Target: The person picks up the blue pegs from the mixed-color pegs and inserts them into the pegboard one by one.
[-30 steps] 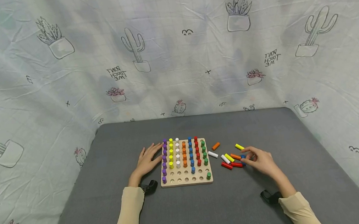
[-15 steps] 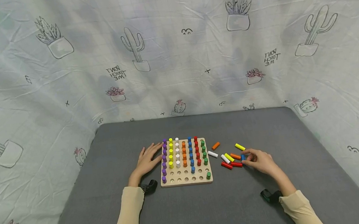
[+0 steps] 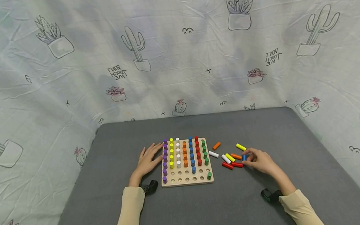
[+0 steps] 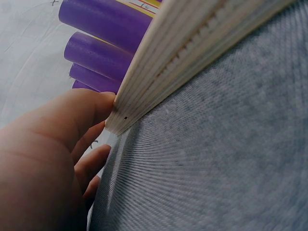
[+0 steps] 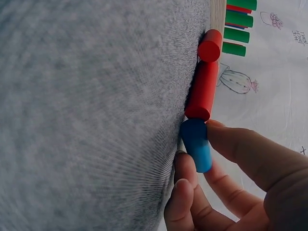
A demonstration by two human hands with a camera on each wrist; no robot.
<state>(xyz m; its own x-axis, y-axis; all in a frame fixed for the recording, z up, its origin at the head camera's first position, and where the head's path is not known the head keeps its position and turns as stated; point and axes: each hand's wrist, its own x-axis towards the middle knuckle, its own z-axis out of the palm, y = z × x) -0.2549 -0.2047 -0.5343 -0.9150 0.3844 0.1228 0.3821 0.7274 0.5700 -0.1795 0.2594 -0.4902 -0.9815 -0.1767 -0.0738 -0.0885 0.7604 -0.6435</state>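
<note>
A wooden pegboard (image 3: 187,183) stands on the table, with columns of purple, yellow, white, orange, blue, red and green pegs upright in its holes. Beside its left edge lies my left hand (image 3: 146,162), fingers extended; in the left wrist view its thumb touches the board's side near the purple pegs (image 4: 108,24). My right hand (image 3: 261,160) is right of the board and pinches a blue peg (image 5: 197,147) between thumb and fingers, low by the table. The blue peg's end is against or just in front of a red peg (image 5: 203,91) in the right wrist view.
Loose pegs lie between board and right hand: a white peg (image 3: 213,154), an orange peg (image 3: 216,145), a yellow peg (image 3: 241,147) and several others in a cluster. Bare holes show in the board's near rows. A patterned curtain (image 3: 175,55) surrounds the grey table (image 3: 188,211).
My right hand's fingers have come together on the blue peg, which shows more clearly between them now. The left hand and the pegboard have stayed in place.
</note>
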